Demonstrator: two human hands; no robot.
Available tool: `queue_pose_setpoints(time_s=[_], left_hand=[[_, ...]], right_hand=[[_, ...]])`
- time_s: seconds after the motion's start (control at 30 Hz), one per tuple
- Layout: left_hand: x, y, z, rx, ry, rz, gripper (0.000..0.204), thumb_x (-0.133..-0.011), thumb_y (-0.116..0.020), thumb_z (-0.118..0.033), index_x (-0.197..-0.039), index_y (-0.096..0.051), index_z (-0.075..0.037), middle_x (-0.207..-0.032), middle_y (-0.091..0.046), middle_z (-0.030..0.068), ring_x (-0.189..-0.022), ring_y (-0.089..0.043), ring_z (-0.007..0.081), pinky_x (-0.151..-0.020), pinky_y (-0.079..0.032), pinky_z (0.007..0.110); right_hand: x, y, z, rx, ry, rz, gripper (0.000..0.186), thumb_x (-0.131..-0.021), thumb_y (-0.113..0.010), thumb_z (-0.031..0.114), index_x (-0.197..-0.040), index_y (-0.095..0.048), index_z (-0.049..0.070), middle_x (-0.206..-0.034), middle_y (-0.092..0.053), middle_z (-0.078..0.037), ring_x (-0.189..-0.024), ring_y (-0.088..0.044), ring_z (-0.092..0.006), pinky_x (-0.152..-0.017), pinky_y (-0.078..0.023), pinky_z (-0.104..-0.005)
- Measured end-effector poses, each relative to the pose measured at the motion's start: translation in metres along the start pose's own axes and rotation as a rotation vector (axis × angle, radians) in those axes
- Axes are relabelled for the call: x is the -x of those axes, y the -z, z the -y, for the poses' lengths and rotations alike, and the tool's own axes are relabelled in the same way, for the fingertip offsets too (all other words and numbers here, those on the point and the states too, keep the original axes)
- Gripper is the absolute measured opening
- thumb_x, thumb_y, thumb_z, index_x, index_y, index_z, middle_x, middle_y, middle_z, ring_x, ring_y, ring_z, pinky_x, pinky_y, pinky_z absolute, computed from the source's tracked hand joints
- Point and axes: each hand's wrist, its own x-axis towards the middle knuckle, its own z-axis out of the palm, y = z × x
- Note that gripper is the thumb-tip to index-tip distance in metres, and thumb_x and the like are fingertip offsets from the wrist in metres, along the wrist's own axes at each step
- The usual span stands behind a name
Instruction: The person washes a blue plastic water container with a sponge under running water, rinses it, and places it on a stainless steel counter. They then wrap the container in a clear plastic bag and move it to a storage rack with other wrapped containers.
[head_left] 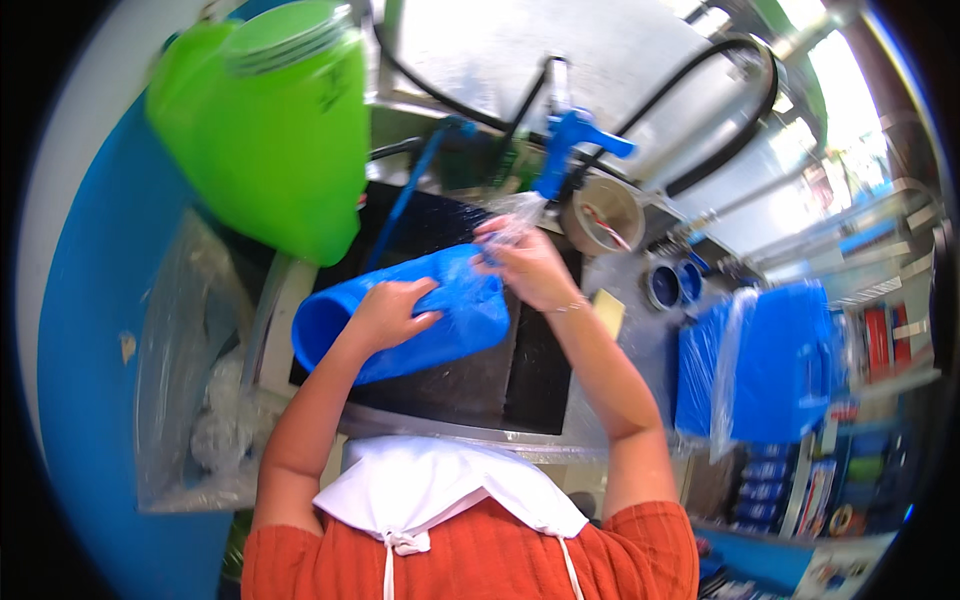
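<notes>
A blue container (pixel 400 310), roughly cylindrical with a round opening at its left end, lies tilted on its side over a black surface (pixel 540 370). My left hand (pixel 388 318) grips it from above, thumb and fingers spread over its wet-looking wall. At its far right end, my right hand (pixel 525 262) has its fingers curled together just below a blue tap (pixel 565 150). Something clear and shiny (pixel 515 210) covers those fingers; whether it is running water or thin plastic film, I cannot tell. What the right fingers close on is partly hidden and blurred.
A large green jug (pixel 290 130) stands at the far left, above a clear plastic bag (pixel 195 400). Right of the tap are a beige bucket (pixel 603 215), a yellow sponge (pixel 607 312) and blue cups (pixel 675 283). A plastic-wrapped blue jerrycan (pixel 770 365) stands at right.
</notes>
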Motion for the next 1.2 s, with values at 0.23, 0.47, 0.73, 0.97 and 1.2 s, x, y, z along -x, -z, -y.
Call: queue_pose_setpoints(time_s=[0.23, 0.47, 0.73, 0.97, 1.2], left_hand=[[-0.001, -0.004, -0.018, 0.053, 0.002, 0.005, 0.039, -0.077, -0.072, -0.025, -0.108, -0.062, -0.002, -0.087, -0.066, 0.0227, -0.082, -0.065, 0.0411, -0.071, -0.050, 0.046], [-0.006, -0.004, -0.025, 0.032, 0.020, -0.006, 0.036, -0.078, -0.072, -0.025, -0.105, -0.064, -0.003, -0.086, -0.067, 0.0225, -0.081, -0.066, 0.0393, -0.071, -0.051, 0.045], [-0.005, -0.004, -0.014, 0.066, 0.012, -0.059, 0.040, -0.079, -0.071, -0.028, -0.108, -0.064, -0.002, -0.089, -0.067, 0.0235, -0.084, -0.066, 0.0400, -0.074, -0.051, 0.046], [-0.001, -0.005, 0.000, 0.085, 0.042, -0.040, 0.040, -0.080, -0.071, -0.027, -0.110, -0.062, -0.002, -0.092, -0.067, 0.0227, -0.087, -0.065, 0.0409, -0.075, -0.050, 0.046], [0.000, -0.002, 0.006, 0.093, 0.108, -0.123, 0.039, -0.080, -0.071, -0.026, -0.107, -0.064, 0.000, -0.097, -0.067, 0.0210, -0.090, -0.065, 0.0394, -0.079, -0.051, 0.044]], right_hand=[[-0.011, -0.002, -0.015, -0.182, -0.141, 0.029, 0.028, -0.096, -0.057, 0.013, -0.121, -0.056, 0.003, -0.080, -0.055, -0.004, -0.071, -0.059, -0.0139, -0.058, -0.048, -0.0241], [0.007, 0.009, 0.003, -0.387, -0.227, 0.181, 0.043, -0.094, -0.053, 0.019, -0.132, -0.048, -0.002, -0.110, -0.060, -0.020, -0.091, -0.062, -0.0246, -0.080, -0.054, -0.0340], [0.027, 0.018, 0.016, 1.183, 0.334, -0.181, 0.041, -0.081, -0.066, -0.001, -0.122, -0.061, 0.006, -0.109, -0.066, -0.011, -0.088, -0.066, -0.0217, -0.080, -0.055, -0.0325], [0.026, 0.007, -0.001, 1.381, 0.523, 0.166, 0.047, -0.068, -0.072, -0.007, -0.113, -0.063, 0.004, -0.112, -0.064, -0.015, -0.097, -0.064, -0.0347, -0.080, -0.053, -0.0410], [-0.013, -0.009, 0.000, 1.531, -0.001, 0.053, 0.042, -0.091, -0.063, 0.035, -0.105, -0.065, -0.004, -0.101, -0.067, -0.022, -0.098, -0.064, -0.0386, -0.087, -0.051, -0.0432]])
